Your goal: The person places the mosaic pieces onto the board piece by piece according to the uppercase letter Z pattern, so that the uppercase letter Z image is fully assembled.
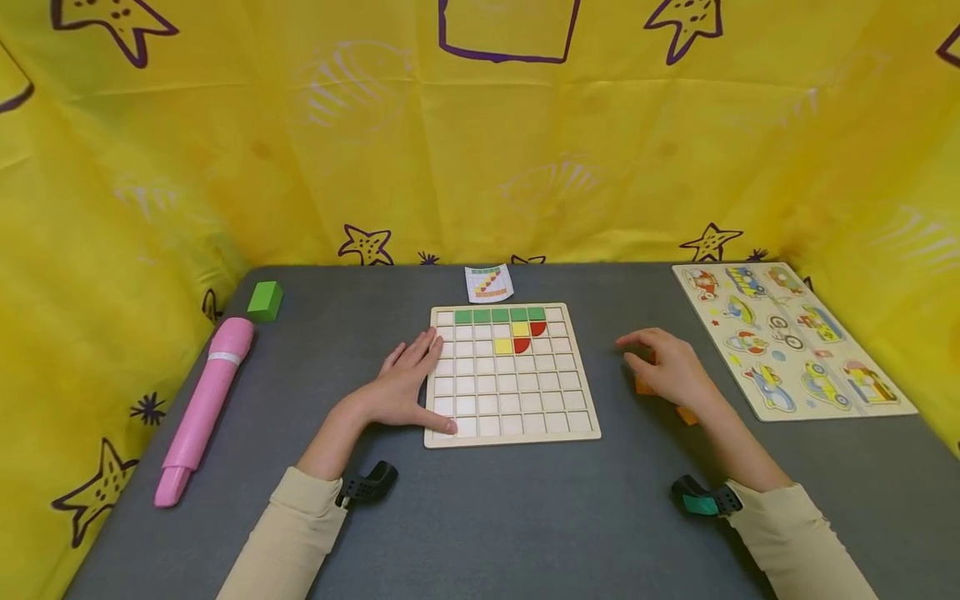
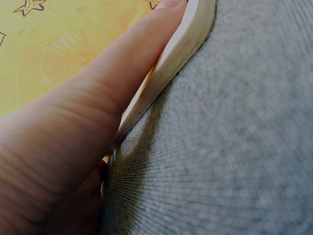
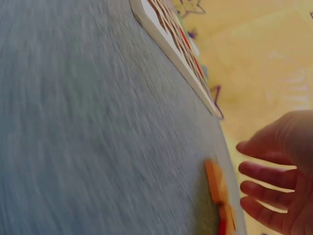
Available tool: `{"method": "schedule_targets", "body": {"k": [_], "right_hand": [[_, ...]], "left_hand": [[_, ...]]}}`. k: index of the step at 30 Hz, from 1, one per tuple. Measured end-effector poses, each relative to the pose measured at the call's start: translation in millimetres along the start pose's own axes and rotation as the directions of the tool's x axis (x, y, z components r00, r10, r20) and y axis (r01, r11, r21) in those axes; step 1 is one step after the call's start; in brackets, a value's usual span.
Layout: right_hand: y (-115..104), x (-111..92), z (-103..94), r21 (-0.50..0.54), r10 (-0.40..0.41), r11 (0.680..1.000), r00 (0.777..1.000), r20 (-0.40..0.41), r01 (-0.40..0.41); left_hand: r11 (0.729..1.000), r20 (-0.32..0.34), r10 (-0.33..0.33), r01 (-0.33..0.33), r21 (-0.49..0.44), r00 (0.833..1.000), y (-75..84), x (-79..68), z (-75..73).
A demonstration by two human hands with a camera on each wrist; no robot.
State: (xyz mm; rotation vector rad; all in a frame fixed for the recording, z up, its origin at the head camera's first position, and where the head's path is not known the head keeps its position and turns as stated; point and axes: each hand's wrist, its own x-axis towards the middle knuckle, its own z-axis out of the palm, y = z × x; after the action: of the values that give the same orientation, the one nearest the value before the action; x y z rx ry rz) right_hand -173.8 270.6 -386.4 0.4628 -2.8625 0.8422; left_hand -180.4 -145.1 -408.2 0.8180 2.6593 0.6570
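A wooden grid board (image 1: pixel 487 444) lies in the middle of the table. In its upper rows sit a row of green squares (image 1: pixel 501 316), two yellow squares (image 1: pixel 502 346) and two red quarter-round pieces (image 1: pixel 537 329). My left hand (image 1: pixel 397 387) rests on the board's left edge with fingers spread, its thumb along the lower left corner. Right of the board, my right hand (image 1: pixel 670 367) is over some orange pieces (image 1: pixel 687 416), fingers loosely bent with nothing between them. The right wrist view shows these orange blocks (image 3: pixel 215 181) beside the fingertips, with a red piece (image 3: pixel 222 227) near them.
A small pattern card (image 1: pixel 489 284) lies behind the board. At the left are a green block (image 1: pixel 265 301) and a pink microphone-shaped thing (image 1: pixel 206 408). A wooden picture puzzle board (image 1: pixel 787 342) lies at the right. A yellow cloth (image 1: pixel 480 150) hangs around the table.
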Motion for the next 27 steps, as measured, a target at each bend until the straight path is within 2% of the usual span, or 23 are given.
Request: {"method": "schedule_targets", "body": {"k": [6,11,20,27], "right_hand": [[15,-7,-15.7,-0.042,0.069,0.997,0.996,0.058,-0.066],[20,-8,-18.9,-0.049,0.094,0.995,0.990,0.105,-0.090],[22,3,-9.2,-0.032,0.008,0.999,0.998,0.066,-0.006],[18,14,0.7,-0.015,-0.011,1.000,0.999,0.032,0.011]], "left_hand": [[1.000,-0.001,-0.006,0.006,0.003,1.000,-1.3,-0.3,0.5],[1.000,-0.003,-0.003,0.003,-0.001,1.000,-1.5,-0.1,0.5],[1.000,-0.005,-0.003,0.003,0.000,1.000,-1.6,0.5,0.6],[1.000,-0.001,-0.005,0.005,-0.003,1.000,-1.8,0.8,0.7]]}}
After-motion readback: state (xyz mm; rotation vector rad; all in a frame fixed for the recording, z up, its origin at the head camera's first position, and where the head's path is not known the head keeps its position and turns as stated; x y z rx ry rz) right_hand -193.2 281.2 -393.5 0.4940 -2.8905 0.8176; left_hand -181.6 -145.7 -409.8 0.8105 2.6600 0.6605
